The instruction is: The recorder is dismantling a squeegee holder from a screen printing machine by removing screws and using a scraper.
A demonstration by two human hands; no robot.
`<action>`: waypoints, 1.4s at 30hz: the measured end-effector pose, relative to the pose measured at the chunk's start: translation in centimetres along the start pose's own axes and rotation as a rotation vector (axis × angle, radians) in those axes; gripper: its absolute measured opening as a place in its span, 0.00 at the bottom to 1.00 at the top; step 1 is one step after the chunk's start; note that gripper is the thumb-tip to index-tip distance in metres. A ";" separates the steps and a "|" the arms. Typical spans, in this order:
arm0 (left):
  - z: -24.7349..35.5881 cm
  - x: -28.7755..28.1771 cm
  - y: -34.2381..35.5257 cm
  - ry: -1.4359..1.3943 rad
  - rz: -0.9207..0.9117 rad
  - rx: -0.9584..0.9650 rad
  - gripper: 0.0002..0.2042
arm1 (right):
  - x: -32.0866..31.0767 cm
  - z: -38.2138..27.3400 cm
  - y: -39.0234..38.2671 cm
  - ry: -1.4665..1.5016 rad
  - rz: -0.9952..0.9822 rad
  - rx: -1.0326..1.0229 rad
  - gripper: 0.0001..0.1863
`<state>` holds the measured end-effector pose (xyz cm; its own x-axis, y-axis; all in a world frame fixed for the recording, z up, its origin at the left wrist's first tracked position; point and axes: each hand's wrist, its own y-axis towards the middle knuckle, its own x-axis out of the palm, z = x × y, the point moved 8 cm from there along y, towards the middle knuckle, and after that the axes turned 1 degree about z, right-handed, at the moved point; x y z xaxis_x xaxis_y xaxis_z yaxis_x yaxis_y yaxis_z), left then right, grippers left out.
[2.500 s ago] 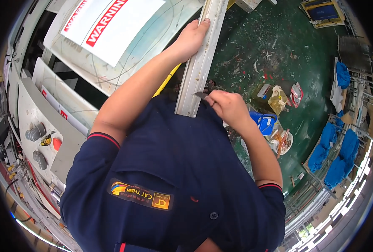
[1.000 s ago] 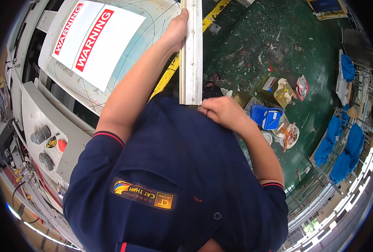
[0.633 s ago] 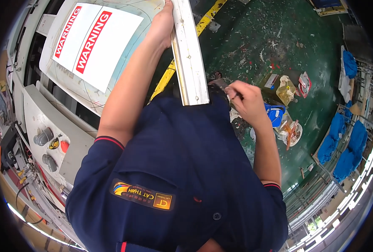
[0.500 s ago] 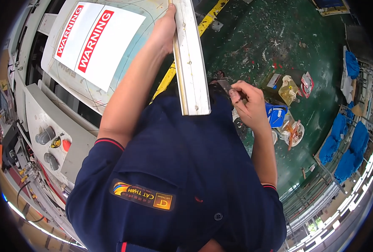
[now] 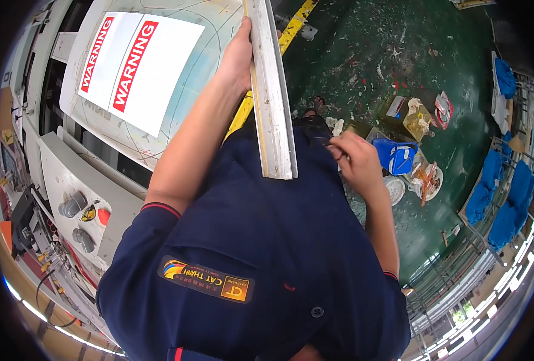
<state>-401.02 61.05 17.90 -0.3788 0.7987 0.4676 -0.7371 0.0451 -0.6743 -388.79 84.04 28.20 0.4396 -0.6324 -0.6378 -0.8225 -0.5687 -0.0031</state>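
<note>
My left hand (image 5: 237,60) grips a long pale metal bar (image 5: 273,108) by its left side, thumb on the near face and fingers partly hidden behind. A thin amber strip runs along the bar's left edge, and its lower end hangs in front of my dark blue shirt. To the right of the bar and apart from it, my right hand (image 5: 358,161) is closed, fingers curled and pinched together. Something dark lies at its fingertips, too unclear against the dark clothing to name.
A white board with printed red-and-white sheets (image 5: 164,78) lies at the upper left, above a panel with grey cups (image 5: 72,204). On the stained green floor at right stand a blue container (image 5: 395,157), a white bowl (image 5: 432,180) and an open box (image 5: 399,111). A yellow strip (image 5: 294,30) runs behind the bar.
The bar has turned about its length, showing a grooved side instead of its flat white face, and its lower end sits slightly lower. My right hand has lowered a little and its fingers have closed further.
</note>
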 end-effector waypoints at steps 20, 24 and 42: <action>-1.2 -1.1 -1.4 0.037 0.020 0.030 0.35 | 2.8 -6.8 1.5 0.372 -0.269 -0.051 0.09; -1.2 -1.0 -1.8 0.054 0.038 0.030 0.33 | 1.4 -5.2 1.6 0.364 -0.021 0.104 0.11; -0.5 0.0 -2.5 0.168 0.046 0.108 0.27 | -0.3 -4.5 1.7 0.199 -0.059 0.050 0.11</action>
<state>-398.87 61.27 19.33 -0.3216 0.8878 0.3292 -0.7802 -0.0514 -0.6234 -388.73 80.89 31.89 0.5457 -0.6932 -0.4708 -0.8081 -0.5840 -0.0767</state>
